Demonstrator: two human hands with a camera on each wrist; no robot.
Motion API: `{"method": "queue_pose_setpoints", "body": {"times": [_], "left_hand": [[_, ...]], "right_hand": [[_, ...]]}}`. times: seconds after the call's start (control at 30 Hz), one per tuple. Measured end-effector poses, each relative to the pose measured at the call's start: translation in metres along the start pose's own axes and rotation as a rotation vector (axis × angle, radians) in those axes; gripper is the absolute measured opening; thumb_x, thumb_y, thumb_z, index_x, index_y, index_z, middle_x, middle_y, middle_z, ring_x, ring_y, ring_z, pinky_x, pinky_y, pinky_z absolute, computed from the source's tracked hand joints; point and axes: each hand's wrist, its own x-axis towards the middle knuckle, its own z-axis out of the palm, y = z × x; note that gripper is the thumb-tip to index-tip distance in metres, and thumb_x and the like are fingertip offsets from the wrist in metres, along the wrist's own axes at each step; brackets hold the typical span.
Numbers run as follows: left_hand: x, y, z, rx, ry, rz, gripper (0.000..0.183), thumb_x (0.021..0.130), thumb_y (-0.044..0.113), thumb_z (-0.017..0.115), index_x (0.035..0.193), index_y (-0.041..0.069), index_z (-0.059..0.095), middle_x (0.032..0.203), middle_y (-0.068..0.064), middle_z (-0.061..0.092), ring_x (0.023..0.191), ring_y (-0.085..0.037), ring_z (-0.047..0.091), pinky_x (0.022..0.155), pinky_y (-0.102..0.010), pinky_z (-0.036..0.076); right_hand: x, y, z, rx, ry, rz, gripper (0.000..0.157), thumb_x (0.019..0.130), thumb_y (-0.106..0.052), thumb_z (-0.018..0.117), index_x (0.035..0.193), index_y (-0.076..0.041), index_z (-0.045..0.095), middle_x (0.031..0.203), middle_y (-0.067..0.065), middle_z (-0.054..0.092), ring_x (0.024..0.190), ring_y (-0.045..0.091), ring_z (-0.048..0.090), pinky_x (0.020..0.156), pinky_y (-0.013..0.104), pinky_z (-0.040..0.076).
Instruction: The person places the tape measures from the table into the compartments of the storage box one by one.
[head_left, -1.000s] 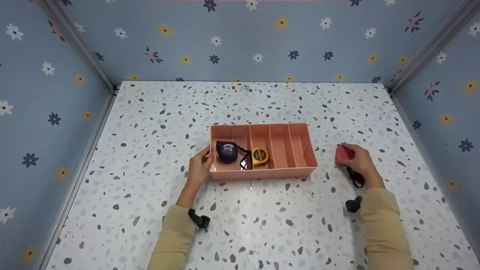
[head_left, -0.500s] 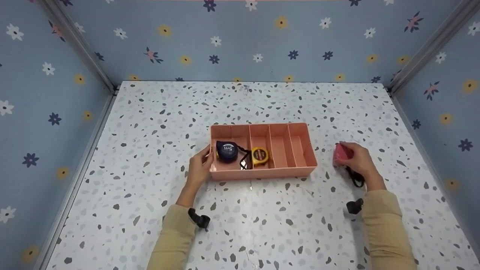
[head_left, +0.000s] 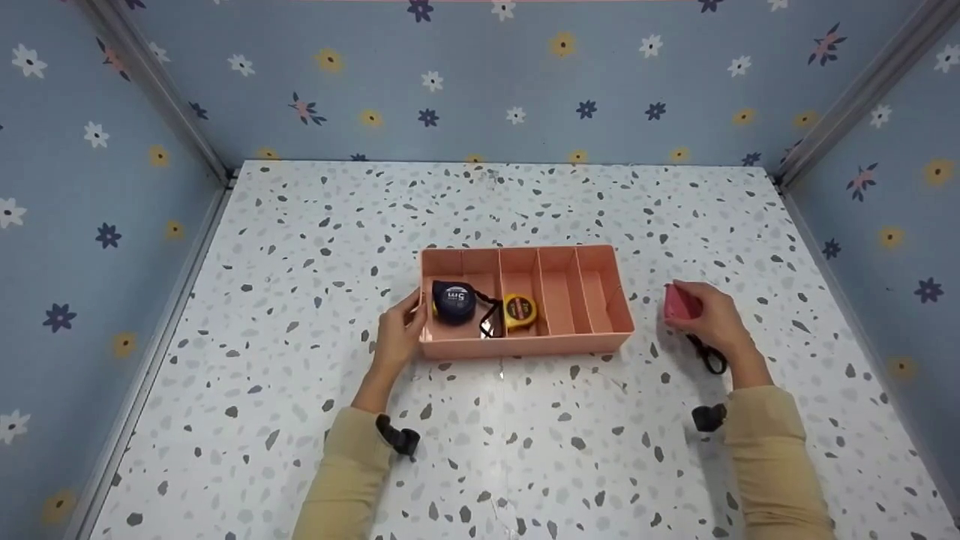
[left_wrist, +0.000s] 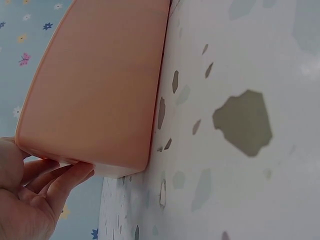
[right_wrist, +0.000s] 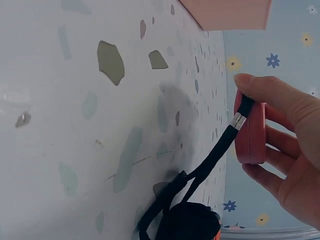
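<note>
A pink divided storage box (head_left: 525,347) stands on the table in the head view. My left hand (head_left: 397,337) grips its left end; in the left wrist view, the fingers (left_wrist: 67,182) press on its wall near the corner. In the large left compartment lies a dark blue tape measure (head_left: 454,303) with a black cord. A yellow tape measure (head_left: 519,310) lies in the compartment beside it. To the right of the box, my right hand (head_left: 712,319) pinches a pinkish-red tape measure (right_wrist: 250,132) between thumb and fingers. Its black wrist strap (right_wrist: 217,152) hangs down.
Thin dividers (head_left: 559,300) split the right part of the box into narrow slots. Flower-patterned panels (head_left: 480,82) enclose the speckled white table (head_left: 360,210) at the back and both sides. Black camera mounts (head_left: 709,418) sit at both wrists.
My right hand has shifted slightly left and away from me with the pinkish-red tape measure, a little nearer the box. The left hand and the box have barely moved.
</note>
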Motion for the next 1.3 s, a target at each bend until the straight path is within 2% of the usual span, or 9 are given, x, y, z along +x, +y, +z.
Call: {"method": "queue_pose_setpoints", "body": {"times": [0.2,0.53,0.73,0.97,1.07,1.1,1.3], "left_hand": [[0.000,-0.001,0.001,-0.007,0.015,0.011,0.037,0.090,0.005,0.048,0.125,-0.006,0.046,0.120,-0.021,0.051,0.105,-0.028,0.053,0.087,-0.032,0.046],[0.001,0.000,0.001,0.013,0.014,-0.016,0.037,0.090,0.008,0.048,0.126,-0.003,0.046,0.121,-0.019,0.051,0.106,-0.026,0.053,0.088,-0.030,0.046],[0.001,-0.001,0.001,0.002,0.015,0.004,0.037,0.091,0.006,0.047,0.126,-0.004,0.046,0.121,-0.020,0.050,0.109,-0.027,0.050,0.089,-0.031,0.045],[0.001,-0.001,0.001,-0.007,0.020,0.010,0.037,0.090,0.006,0.047,0.125,-0.005,0.046,0.121,-0.021,0.051,0.109,-0.028,0.051,0.089,-0.031,0.045],[0.001,0.000,0.001,-0.006,0.021,0.008,0.037,0.090,0.006,0.048,0.125,-0.004,0.046,0.120,-0.021,0.051,0.107,-0.028,0.052,0.088,-0.032,0.046],[0.001,-0.001,0.001,-0.006,0.022,0.006,0.037,0.090,0.006,0.048,0.125,-0.005,0.046,0.120,-0.021,0.051,0.106,-0.029,0.052,0.087,-0.032,0.046],[0.001,-0.001,0.001,0.012,0.018,-0.005,0.037,0.090,0.007,0.048,0.126,-0.004,0.046,0.121,-0.021,0.050,0.104,-0.029,0.054,0.085,-0.031,0.048]], "right_hand": [[0.000,-0.010,0.000,-0.021,0.023,-0.060,0.065,0.071,-0.014,0.074,0.127,0.002,0.044,0.120,0.024,0.047,0.097,0.034,0.046,0.076,0.047,0.044],[-0.002,-0.028,-0.002,-0.029,0.017,-0.065,0.064,0.072,-0.015,0.074,0.127,0.001,0.045,0.120,0.023,0.047,0.100,0.034,0.045,0.078,0.049,0.045],[-0.003,-0.040,-0.003,-0.018,0.023,-0.087,0.064,0.072,-0.016,0.074,0.127,0.000,0.046,0.120,0.023,0.047,0.099,0.034,0.045,0.077,0.050,0.046],[-0.005,-0.052,-0.002,-0.028,0.058,-0.114,0.063,0.069,-0.013,0.076,0.125,-0.001,0.048,0.117,0.020,0.050,0.094,0.025,0.047,0.075,0.047,0.048],[-0.005,-0.057,-0.002,-0.028,0.062,-0.131,0.064,0.068,-0.013,0.076,0.125,-0.001,0.048,0.117,0.020,0.049,0.094,0.027,0.048,0.075,0.048,0.048],[-0.005,-0.058,-0.002,-0.023,0.059,-0.140,0.064,0.069,-0.012,0.076,0.126,-0.001,0.048,0.118,0.021,0.049,0.096,0.032,0.047,0.075,0.049,0.048],[-0.005,-0.066,0.000,-0.020,0.074,-0.187,0.064,0.069,-0.012,0.076,0.125,-0.001,0.049,0.117,0.019,0.049,0.095,0.032,0.048,0.072,0.047,0.049]]}}
